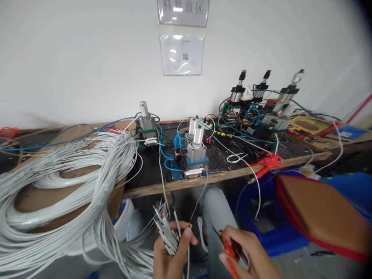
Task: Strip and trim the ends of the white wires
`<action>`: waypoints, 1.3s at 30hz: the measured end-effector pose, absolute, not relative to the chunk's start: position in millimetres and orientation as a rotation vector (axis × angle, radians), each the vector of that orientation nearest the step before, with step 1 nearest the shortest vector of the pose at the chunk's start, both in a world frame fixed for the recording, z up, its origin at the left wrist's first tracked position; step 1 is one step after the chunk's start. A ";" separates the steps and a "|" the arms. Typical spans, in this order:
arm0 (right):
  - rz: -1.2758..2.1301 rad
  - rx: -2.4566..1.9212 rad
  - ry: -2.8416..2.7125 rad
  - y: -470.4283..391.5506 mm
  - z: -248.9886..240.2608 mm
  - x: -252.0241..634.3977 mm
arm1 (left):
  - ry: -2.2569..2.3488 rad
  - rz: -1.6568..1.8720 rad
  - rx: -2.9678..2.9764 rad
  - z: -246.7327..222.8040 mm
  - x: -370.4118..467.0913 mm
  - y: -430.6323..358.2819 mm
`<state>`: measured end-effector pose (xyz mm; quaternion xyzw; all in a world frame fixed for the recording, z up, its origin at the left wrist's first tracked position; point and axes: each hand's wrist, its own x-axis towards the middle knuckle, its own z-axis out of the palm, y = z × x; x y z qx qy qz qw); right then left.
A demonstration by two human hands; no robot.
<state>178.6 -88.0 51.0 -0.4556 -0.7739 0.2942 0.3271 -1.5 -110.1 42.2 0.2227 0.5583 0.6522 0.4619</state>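
Seemingly midway, my left fingers (184,243) clamp the bundle (166,231) before the counter (226,171), my right fingers (233,235) wrap the red tool (229,248); I can't tell how much of the coil (100,190) remains undone.

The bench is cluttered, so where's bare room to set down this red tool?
Likeliest: the black bench top between the white wire coils and the cable hanging from the left machine. A speckled patch lies between the front machine and the looped white wire. Crowded: back right, around the clustered machines, and left, under the coils.
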 end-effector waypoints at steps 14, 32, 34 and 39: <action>0.695 -1.082 -2.220 -80.3 7.0 161.6 | 1.478 1.467 0.517 16.9 3.3 -108.1; 0.711 -1.073 -2.185 -92.3 -12.6 161.1 | 1.588 1.645 0.662 -6.0 14.5 -119.9; 0.759 -1.102 -2.206 -92.3 -9.0 162.6 | 1.611 1.629 0.696 -8.5 12.6 -120.0; 0.807 -1.077 -2.247 -85.0 -3.7 168.0 | 1.715 1.578 0.874 -11.9 12.4 -120.2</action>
